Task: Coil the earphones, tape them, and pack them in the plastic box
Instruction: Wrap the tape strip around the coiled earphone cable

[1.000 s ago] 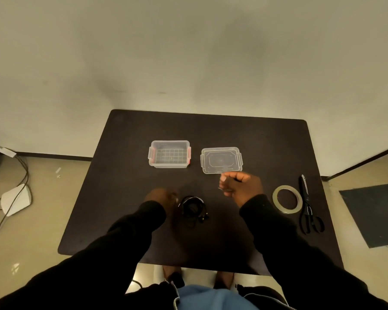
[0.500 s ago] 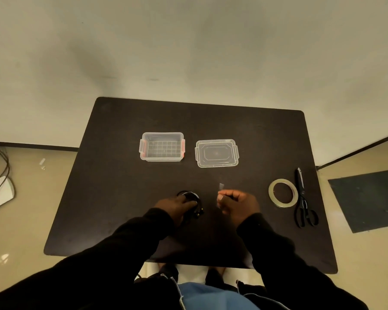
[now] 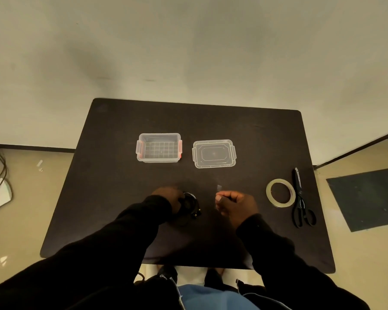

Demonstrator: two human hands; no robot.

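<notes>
Black coiled earphones (image 3: 189,204) lie on the near middle of the dark table (image 3: 112,175), with the left hand (image 3: 168,199) resting on the coil's left side, fingers curled onto it; whether they actually grip the coil or only touch it I cannot tell, as the hand is blurred and dim. Just to the right, the right hand (image 3: 234,205) is raised a little above the table with fingers curled in, thumb and forefinger pinching a short strip of clear tape (image 3: 219,188) that stands up from the fingertips. Farther back sits the open plastic box (image 3: 159,147) with red side latches, upright, and beside it to the right its clear lid (image 3: 213,153) lies flat, apart from the box. On the right side of the table the tape roll (image 3: 280,196) lies flat, touching or nearly touching the black scissors (image 3: 300,199) that lie just right of it, blades pointing to the far edge.
</notes>
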